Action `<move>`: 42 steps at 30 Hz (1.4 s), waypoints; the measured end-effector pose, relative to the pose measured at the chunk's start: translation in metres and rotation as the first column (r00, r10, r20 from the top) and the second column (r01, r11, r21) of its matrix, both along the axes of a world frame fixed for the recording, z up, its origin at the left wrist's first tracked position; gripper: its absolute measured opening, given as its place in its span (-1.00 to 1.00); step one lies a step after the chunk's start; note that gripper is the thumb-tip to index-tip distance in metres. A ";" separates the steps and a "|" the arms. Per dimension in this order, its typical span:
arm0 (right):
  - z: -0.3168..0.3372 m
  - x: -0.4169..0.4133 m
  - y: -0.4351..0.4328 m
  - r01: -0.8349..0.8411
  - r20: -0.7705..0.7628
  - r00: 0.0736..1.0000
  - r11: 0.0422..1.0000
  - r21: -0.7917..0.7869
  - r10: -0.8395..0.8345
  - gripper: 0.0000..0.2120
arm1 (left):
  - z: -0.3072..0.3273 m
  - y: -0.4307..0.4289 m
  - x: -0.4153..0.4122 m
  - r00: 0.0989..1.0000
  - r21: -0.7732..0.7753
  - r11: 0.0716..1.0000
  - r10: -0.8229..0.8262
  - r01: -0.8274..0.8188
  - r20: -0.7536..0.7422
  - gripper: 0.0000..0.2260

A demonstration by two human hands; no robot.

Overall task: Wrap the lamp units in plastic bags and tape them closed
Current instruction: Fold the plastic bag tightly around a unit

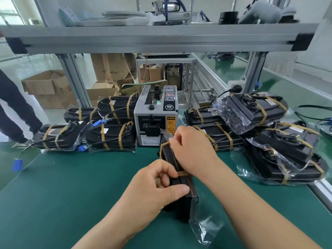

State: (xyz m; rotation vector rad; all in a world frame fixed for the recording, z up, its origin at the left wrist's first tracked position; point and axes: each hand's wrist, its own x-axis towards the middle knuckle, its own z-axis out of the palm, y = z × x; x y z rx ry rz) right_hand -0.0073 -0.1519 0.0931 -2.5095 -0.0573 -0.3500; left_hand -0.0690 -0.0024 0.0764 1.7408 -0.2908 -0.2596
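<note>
Head, left hand (154, 186), right hand (192, 150) gripping lamp unit (179, 211)

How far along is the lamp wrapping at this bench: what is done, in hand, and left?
Done: bagged, taped lamps piled left and right of the tape machine. In hand: the left hand grips a bagged lamp with two tape bands; the right hand works at its far end. Left: its loose bag end; no bare lamps show.

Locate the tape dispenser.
In the head view the tape dispenser stands centre-back on the green mat, between the left pile and right pile of bagged lamp units, just beyond the right hand.
</note>
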 end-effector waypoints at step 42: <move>-0.012 0.001 -0.012 0.032 -0.187 0.982 0.926 0.376 0.041 -0.73 | -0.002 -0.024 0.167 0.616 -0.195 0.687 0.442 -0.700 -0.652 -0.92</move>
